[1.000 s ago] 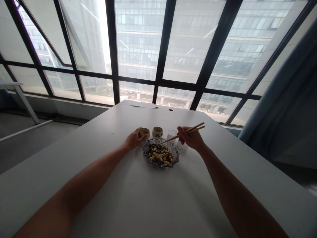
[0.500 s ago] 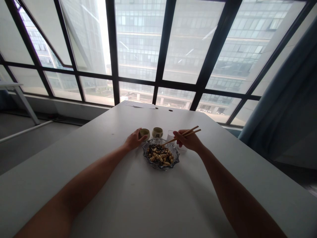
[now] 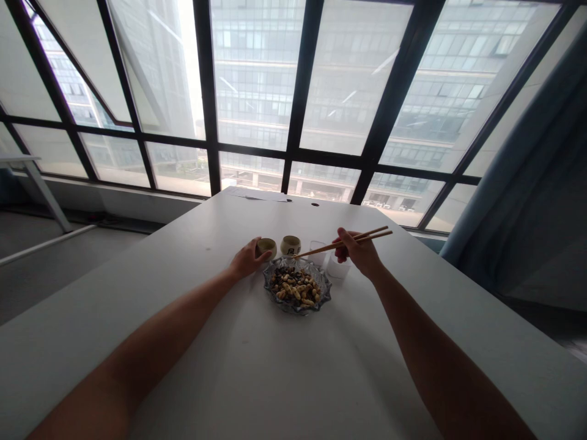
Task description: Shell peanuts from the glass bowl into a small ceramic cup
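Observation:
My left hand point(image 3: 247, 258) is closed around the side of a small tan cup point(image 3: 266, 247) on the table. My right hand point(image 3: 358, 249) grips a pair of wooden chopsticks point(image 3: 328, 247), their tips over the far rim of a glass bowl point(image 3: 298, 310). Whether the tips pinch something is too small to tell. Peanuts point(image 3: 298, 292) in shells and dark seeds point(image 3: 280, 276) fill the scalloped bowl. A second tan cup point(image 3: 290, 244) with a dark character stands right of the held one. Clear glasses point(image 3: 317, 252) stand behind the bowl, near my right hand.
All of this rests on a long white table point(image 3: 257, 379). Papers point(image 3: 259, 195) lie at its far end beside dark round holes point(image 3: 315, 205). Large framed windows rise beyond it, with a blue curtain point(image 3: 518, 177) at the right and another white table point(image 3: 21, 159) at the left.
My right hand has moved slightly right, and the chopstick tips have risen from the seeds in the bowl to above its far rim. My left hand stays on the cup.

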`<state>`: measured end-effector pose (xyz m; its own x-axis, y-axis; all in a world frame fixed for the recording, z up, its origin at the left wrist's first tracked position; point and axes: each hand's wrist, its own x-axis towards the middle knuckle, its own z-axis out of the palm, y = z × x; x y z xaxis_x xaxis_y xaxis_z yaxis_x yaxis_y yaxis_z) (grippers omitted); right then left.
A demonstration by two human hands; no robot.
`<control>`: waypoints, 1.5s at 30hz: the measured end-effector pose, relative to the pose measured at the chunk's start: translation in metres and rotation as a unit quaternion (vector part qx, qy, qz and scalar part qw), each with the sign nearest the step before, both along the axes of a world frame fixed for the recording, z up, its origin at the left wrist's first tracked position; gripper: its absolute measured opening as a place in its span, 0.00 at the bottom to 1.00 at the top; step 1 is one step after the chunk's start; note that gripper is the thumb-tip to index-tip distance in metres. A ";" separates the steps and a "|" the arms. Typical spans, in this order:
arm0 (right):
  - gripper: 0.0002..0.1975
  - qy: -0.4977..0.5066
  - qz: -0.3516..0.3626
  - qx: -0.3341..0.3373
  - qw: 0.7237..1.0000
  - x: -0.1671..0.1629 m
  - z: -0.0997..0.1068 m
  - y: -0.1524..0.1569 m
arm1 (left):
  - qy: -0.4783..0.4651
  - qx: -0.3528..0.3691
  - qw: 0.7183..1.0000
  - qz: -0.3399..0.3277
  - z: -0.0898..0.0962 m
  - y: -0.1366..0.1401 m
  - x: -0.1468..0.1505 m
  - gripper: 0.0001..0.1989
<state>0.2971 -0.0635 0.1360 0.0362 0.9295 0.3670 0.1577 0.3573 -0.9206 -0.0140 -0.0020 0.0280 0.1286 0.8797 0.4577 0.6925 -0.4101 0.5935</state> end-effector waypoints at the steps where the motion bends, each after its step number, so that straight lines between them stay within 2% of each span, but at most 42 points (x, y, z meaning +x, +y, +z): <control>1: 0.30 -0.019 0.014 0.017 1.000 -0.002 0.001 -0.002 | -0.010 0.006 1.000 -0.006 -0.001 0.000 0.000 0.35; 5: 0.30 -0.062 0.043 0.035 0.997 -0.012 0.003 -0.010 | -0.059 0.045 0.996 -0.047 -0.004 0.002 0.000 0.39; 9: 0.30 -0.066 0.045 0.040 0.996 -0.013 0.003 -0.012 | -0.083 0.083 0.991 -0.065 -0.007 0.005 -0.001 0.35; 15: 0.30 -0.049 0.041 0.044 0.997 -0.011 0.003 -0.010 | -0.101 0.075 0.990 -0.057 -0.007 0.006 -0.002 0.34; 22: 0.30 0.005 -0.077 0.037 0.996 -0.006 0.006 -0.004 | -0.132 -0.002 0.991 -0.032 -0.002 0.003 -0.003 0.36; 26: 0.27 0.012 -0.100 0.031 0.994 -0.001 0.008 -0.002 | -0.101 -0.017 0.995 0.000 -0.001 0.004 -0.004 0.35; 31: 0.26 0.017 -0.117 0.028 0.993 0.001 0.011 -0.004 | -0.056 -0.008 0.998 0.018 -0.002 0.006 -0.006 0.37; 35: 0.25 -0.006 -0.158 0.050 0.986 0.010 0.014 -0.006 | -0.010 0.058 0.998 0.025 0.013 0.003 -0.002 0.39; 39: 0.23 -0.055 -0.185 0.107 0.975 0.022 0.017 -0.009 | 0.078 0.089 0.993 -0.024 0.042 -0.002 0.028 0.34; 45: 0.22 -0.077 -0.195 0.112 0.971 0.029 0.022 -0.012 | 0.210 0.027 0.966 -0.146 0.077 0.008 0.111 0.41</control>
